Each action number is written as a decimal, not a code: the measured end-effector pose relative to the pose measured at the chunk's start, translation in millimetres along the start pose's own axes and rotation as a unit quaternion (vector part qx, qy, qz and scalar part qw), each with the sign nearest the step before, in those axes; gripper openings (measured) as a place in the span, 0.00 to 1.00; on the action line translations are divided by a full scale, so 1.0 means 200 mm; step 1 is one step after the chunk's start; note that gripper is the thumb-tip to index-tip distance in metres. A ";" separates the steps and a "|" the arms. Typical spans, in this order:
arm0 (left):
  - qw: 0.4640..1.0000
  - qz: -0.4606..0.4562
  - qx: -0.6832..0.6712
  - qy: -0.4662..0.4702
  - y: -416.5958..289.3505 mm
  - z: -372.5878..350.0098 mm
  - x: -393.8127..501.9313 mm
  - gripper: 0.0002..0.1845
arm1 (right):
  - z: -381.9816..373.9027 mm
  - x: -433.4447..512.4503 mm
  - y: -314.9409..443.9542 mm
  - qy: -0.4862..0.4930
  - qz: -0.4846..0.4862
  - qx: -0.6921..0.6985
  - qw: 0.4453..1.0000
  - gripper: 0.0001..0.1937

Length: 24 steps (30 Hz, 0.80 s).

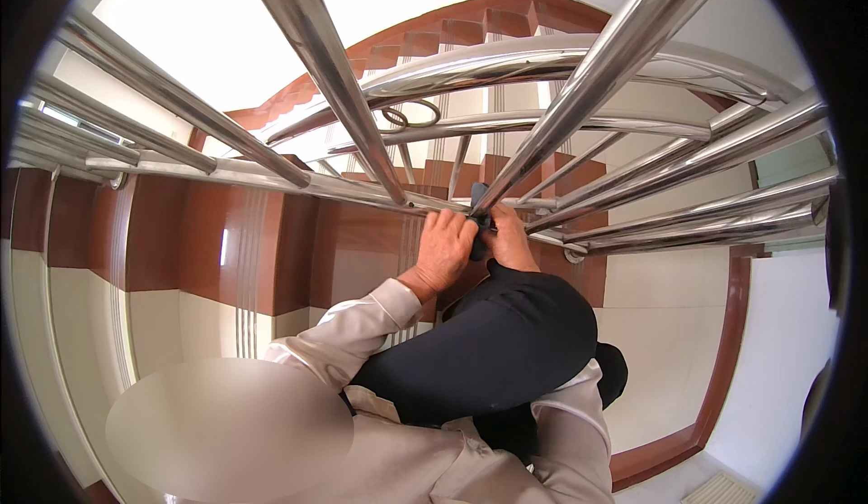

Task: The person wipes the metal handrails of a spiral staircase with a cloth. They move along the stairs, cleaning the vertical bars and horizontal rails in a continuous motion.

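Observation:
A dark cloth [479, 246] is bunched around the foot of a stainless steel baluster [542, 124], where it meets the lower rail [366, 194]. My left hand [442, 246] is closed on the cloth's left side, its knuckles close to the lower rail. My right hand [510, 238] is at the cloth's right side with its fingers curled around the baluster's base; part of those fingers is hidden. A bit of blue-grey cloth shows just behind the baluster. My bent knee in dark trousers [488, 348] lies below both hands.
Further steel balusters [325, 83] fan out on both sides. Beyond them a curved handrail [475, 70] runs above another flight of stairs [498, 26]. Red-brown and cream tiled steps [217, 239] descend or rise at the left; which, I cannot tell. A cream tiled floor [658, 341] lies at the right.

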<state>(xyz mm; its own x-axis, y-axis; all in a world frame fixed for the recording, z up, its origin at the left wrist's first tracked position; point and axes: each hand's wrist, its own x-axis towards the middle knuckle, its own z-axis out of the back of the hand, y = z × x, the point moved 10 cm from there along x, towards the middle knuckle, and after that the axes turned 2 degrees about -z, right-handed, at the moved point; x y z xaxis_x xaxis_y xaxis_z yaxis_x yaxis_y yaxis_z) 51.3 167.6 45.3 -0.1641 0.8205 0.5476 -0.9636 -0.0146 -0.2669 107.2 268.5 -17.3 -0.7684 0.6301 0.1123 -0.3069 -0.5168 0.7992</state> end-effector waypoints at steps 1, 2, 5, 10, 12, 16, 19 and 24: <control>1.000 -0.013 -0.004 0.003 -0.02 -0.03 -0.02 0.05 | 0.00 0.01 0.01 0.005 0.006 -0.021 1.000 0.23; 1.000 -0.021 0.004 0.001 -0.02 -0.04 -0.03 0.05 | -0.01 0.03 0.02 0.010 0.012 -0.043 0.999 0.22; 0.999 -0.035 0.017 0.005 -0.01 -0.09 -0.03 0.05 | -0.02 0.05 -0.01 0.033 -0.003 -0.011 0.999 0.18; 0.999 -0.004 0.032 -0.004 0.10 0.07 -0.04 0.08 | 0.05 0.05 0.12 0.064 -0.038 0.072 0.995 0.20; 1.000 0.006 0.030 0.005 0.13 0.03 -0.11 0.09 | 0.04 0.05 0.13 0.026 -0.029 -0.033 0.999 0.19; 0.999 0.024 -0.009 0.042 0.14 -0.10 -0.16 0.09 | 0.01 0.02 0.02 -0.062 0.001 -0.082 0.995 0.19; 0.998 0.014 0.003 0.058 0.14 -0.21 -0.24 0.09 | -0.06 -0.01 -0.02 -0.025 0.027 -0.132 0.991 0.23; 0.997 0.009 -0.002 0.076 0.12 -0.28 -0.22 0.07 | -0.12 -0.03 -0.10 0.021 0.044 -0.240 0.970 0.32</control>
<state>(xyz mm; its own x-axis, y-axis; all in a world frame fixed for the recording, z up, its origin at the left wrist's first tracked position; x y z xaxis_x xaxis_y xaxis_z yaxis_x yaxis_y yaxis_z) 46.5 162.0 -29.6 -0.1473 0.8973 0.4161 -0.9597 -0.0279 -0.2795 104.7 261.6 -48.2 -0.8225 0.5525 0.1351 -0.4572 -0.7836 0.4206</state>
